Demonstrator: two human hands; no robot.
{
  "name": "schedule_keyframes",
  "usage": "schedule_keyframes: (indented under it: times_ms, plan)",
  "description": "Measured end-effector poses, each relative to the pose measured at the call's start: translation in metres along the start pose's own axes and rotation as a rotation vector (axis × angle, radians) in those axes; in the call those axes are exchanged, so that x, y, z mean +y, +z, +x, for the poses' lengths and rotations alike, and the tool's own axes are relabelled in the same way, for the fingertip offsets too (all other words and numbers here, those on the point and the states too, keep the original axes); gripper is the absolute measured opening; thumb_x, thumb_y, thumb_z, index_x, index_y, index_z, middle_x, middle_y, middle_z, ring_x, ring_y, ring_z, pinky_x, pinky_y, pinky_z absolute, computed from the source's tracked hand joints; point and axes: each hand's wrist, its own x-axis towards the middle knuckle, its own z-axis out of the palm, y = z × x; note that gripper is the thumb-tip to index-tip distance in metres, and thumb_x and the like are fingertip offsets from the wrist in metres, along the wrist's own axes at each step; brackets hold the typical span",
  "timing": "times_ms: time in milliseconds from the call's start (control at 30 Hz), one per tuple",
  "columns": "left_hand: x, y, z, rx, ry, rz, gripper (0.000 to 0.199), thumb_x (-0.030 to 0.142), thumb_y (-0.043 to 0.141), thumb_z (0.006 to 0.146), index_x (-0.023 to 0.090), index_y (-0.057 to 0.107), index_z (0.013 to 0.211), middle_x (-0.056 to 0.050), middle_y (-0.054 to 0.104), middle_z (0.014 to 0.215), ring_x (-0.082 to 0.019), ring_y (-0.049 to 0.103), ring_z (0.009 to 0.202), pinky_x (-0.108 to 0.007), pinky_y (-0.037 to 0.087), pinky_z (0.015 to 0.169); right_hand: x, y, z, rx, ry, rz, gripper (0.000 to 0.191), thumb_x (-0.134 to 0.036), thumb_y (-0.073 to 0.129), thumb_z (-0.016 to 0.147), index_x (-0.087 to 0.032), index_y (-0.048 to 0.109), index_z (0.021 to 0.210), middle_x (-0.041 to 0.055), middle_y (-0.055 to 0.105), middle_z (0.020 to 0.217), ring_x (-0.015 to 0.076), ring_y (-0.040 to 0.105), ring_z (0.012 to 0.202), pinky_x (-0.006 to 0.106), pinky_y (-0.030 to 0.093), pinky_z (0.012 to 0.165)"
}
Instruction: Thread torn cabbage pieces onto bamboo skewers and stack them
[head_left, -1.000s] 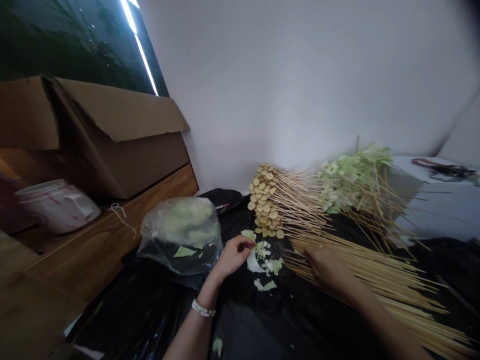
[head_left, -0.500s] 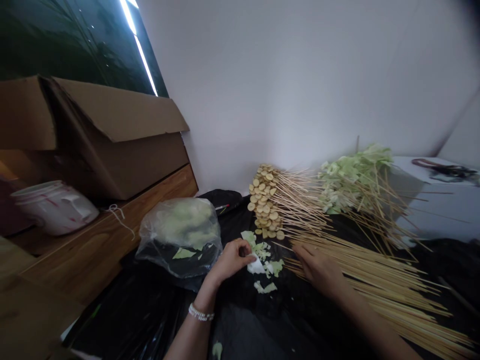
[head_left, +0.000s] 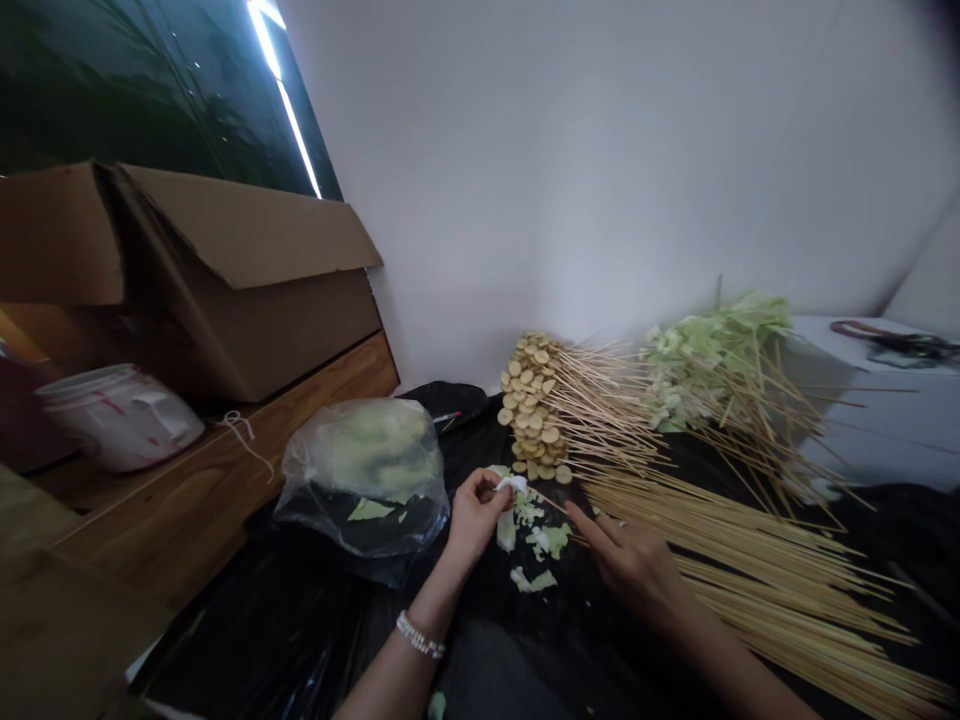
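Note:
My left hand point(head_left: 478, 510), with a beaded bracelet at the wrist, pinches a pale cabbage leaf piece point(head_left: 513, 484). From the right, my right hand point(head_left: 637, 560) grips a thin wooden skewer point(head_left: 550, 501), whose front end reaches to the leaf; whether it has pierced the leaf I cannot tell. Loose cabbage scraps point(head_left: 551, 541) lie on the black plastic sheet point(head_left: 517, 640) between and below the hands. Under and beside my right forearm, many bare skewers point(head_left: 750, 560) are spread in a long bundle.
A clear plastic bag of cabbage point(head_left: 367, 450) sits left of my hands. Skewers of round pale slices point(head_left: 534, 395) are piled ahead, with skewered cabbage point(head_left: 712, 340) to their right. A cardboard box point(head_left: 262, 320) and a white container point(head_left: 124, 415) stand on the wooden surface point(head_left: 330, 410) at left.
My right hand has drawn a skewer from near the bundle and brought its end to the leaf. My left hand has lifted the leaf slightly forward and turned it toward the skewer.

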Motion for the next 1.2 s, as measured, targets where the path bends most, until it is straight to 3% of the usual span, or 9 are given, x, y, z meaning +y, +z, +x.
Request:
schedule_keyframes:
  times_ms: [167,300,467,933,1200]
  plan:
    - [-0.003,0.004,-0.001,0.035,-0.017,-0.023,0.03,0.032,0.072,0.066,0.018,0.053,0.085,0.002,0.063,0.067,-0.015,0.065,0.06,-0.028,0.054,0.062,-0.01,-0.007,0.006,0.05,0.008,0.028,0.057,-0.008,0.041,0.09,-0.014,0.034,0.146,0.0003,0.059,0.067,0.0119,0.051,0.057,0.027,0.038,0.058]
    - [-0.004,0.005,-0.002,0.033,0.048,0.113,0.023,0.031,0.067,0.069,0.016,0.056,0.083,0.0,0.062,0.069,-0.014,0.062,0.062,-0.024,0.05,0.06,-0.014,0.002,0.0,-0.064,0.027,0.023,0.053,-0.007,0.038,0.089,-0.017,0.045,0.141,0.0033,0.063,0.072,0.0122,0.053,0.059,0.026,0.04,0.059]
    - [-0.001,0.006,-0.004,0.067,0.137,0.23,0.017,0.029,0.065,0.069,0.017,0.054,0.075,0.003,0.057,0.066,-0.011,0.053,0.059,-0.021,0.043,0.057,-0.015,0.007,-0.002,-0.132,-0.007,-0.006,0.048,-0.006,0.041,0.086,-0.012,0.055,0.131,0.0058,0.065,0.077,0.013,0.054,0.059,0.027,0.041,0.059]
    - [-0.003,0.013,-0.012,0.059,0.216,0.369,0.016,0.031,0.063,0.075,0.018,0.054,0.077,0.002,0.057,0.067,-0.01,0.053,0.057,-0.02,0.042,0.054,-0.017,0.008,-0.001,-0.127,0.008,-0.003,0.045,-0.006,0.039,0.085,-0.009,0.057,0.126,0.0073,0.067,0.077,0.0139,0.057,0.057,0.027,0.042,0.056]
    - [0.01,0.013,-0.021,0.032,0.387,0.608,0.008,0.025,0.059,0.079,0.019,0.057,0.075,0.0,0.06,0.071,-0.012,0.058,0.062,-0.023,0.049,0.061,-0.02,0.011,-0.004,-0.131,0.038,0.025,0.048,-0.005,0.04,0.081,-0.009,0.057,0.125,0.0077,0.066,0.075,0.0149,0.057,0.055,0.026,0.043,0.054]
